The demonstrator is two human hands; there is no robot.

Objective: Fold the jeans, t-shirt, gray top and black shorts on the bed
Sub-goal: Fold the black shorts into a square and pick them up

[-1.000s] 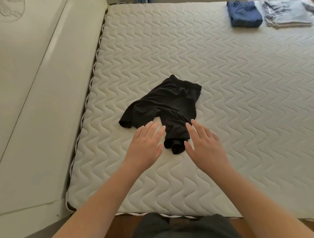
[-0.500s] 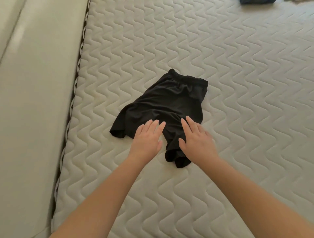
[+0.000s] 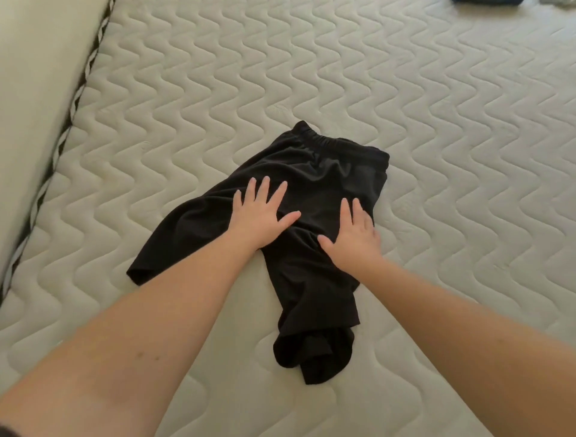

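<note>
A: Hands?
B: Left hand (image 3: 260,215) flat, fingers spread, pressing shorts (image 3: 314,174) mid-mattress (image 3: 467,156); right hand (image 3: 355,232) flat, fingers together, likewise.
A: Unclear?
B: Dark item (image 3: 486,1) cropped at top edge; near leg bunched.

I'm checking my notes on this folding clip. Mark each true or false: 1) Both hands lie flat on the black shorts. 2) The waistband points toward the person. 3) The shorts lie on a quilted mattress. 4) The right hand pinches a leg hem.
1) True: the left hand and the right hand rest with fingers spread on the black shorts.
2) False: the waistband lies at the far end; the legs point toward the person.
3) True: they lie on the quilted mattress.
4) False: the right hand lies flat, away from the hems.
</note>
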